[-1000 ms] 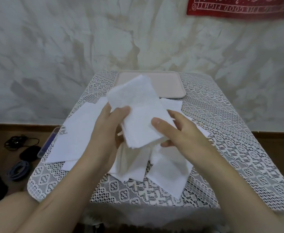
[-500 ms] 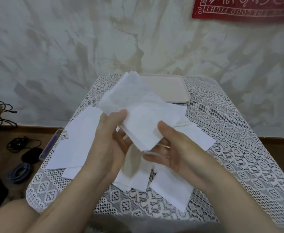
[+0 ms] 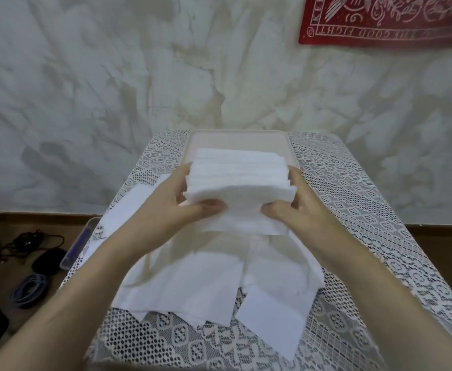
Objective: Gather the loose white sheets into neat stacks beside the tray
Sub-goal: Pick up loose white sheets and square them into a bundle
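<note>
Seen from the head camera, the person is holding a thick pile of white sheets (image 3: pixel 239 180) with both hands. The left hand (image 3: pixel 171 207) is gripping the left end of the pile, with its thumb pressing on the near side. The right hand (image 3: pixel 299 210) is gripping the right end the same way. The pile is up in the air above the table (image 3: pixel 353 210) and is hiding the near edge of the tray (image 3: pixel 235 139). More loose sheets (image 3: pixel 206 285) are lying in a mess on the table, under the arms. A red cloth (image 3: pixel 385 20) is hanging on the wall. A blue cable (image 3: pixel 29 290) is lying on the floor.
</note>
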`<state>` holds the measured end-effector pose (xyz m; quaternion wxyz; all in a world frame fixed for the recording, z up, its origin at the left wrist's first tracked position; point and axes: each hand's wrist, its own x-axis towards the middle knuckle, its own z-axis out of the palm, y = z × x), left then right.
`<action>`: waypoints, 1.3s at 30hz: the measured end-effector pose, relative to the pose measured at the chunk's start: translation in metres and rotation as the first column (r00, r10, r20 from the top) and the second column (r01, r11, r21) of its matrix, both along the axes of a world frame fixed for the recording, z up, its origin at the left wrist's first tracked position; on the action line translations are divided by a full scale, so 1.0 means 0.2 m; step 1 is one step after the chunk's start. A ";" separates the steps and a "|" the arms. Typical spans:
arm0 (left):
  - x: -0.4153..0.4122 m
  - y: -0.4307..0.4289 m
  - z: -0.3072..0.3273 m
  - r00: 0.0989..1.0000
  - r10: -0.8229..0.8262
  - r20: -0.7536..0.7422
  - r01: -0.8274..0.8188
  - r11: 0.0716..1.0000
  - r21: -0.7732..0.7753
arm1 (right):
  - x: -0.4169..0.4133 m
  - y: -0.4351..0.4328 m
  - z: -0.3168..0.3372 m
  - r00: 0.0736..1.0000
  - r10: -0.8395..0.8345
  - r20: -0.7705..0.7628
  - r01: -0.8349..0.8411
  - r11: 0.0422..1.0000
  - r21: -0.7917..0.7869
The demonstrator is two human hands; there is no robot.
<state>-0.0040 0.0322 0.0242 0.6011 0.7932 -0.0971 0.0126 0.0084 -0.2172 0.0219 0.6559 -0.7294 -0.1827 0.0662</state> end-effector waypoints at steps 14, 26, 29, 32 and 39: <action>0.00 -0.01 -0.18 0.999 0.007 0.036 -0.008 0.999 0.039 | 0.08 0.15 -0.20 0.984 -0.093 0.150 0.112 0.986 -0.124; -0.02 -0.02 -0.11 0.997 0.030 -0.073 -0.052 0.945 -0.323 | 0.04 0.09 -0.02 0.996 -0.064 -0.055 0.066 0.998 0.026; -0.03 -0.07 -0.12 0.995 -0.015 -0.100 -0.032 0.890 -0.454 | -0.04 0.13 -0.09 0.965 -0.095 -0.243 0.128 0.984 0.123; -0.02 -0.10 -0.09 0.992 0.022 -0.125 -0.083 0.858 -0.507 | -0.07 0.11 -0.09 0.961 -0.070 -0.268 0.097 0.991 0.088; -0.02 -0.08 -0.04 0.996 0.007 -0.088 -0.031 0.959 -0.280 | -0.04 0.04 -0.03 0.937 0.137 -0.323 -0.114 0.990 0.087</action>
